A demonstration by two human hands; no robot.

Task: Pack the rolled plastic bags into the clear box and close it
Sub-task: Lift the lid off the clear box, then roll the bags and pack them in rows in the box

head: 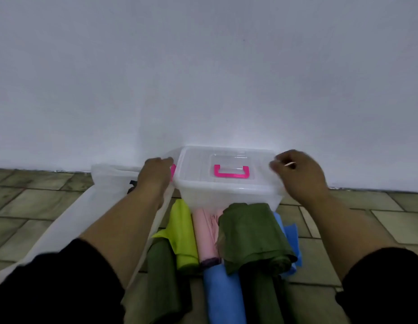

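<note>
A clear box with a pink handle on its lid stands on the tiled floor against the wall, with the lid on. My left hand grips its left side, fingers curled over a pink latch. My right hand is at the lid's right edge with its fingers curled on it, slightly blurred. In front of the box lie several rolled plastic bags: an olive roll, a lime one, a pink one, a blue one and a dark green one.
A translucent white plastic sheet or bag lies on the floor to the left, under my left forearm, with a small dark thing on it. A white wall rises right behind the box. Tiled floor extends to both sides.
</note>
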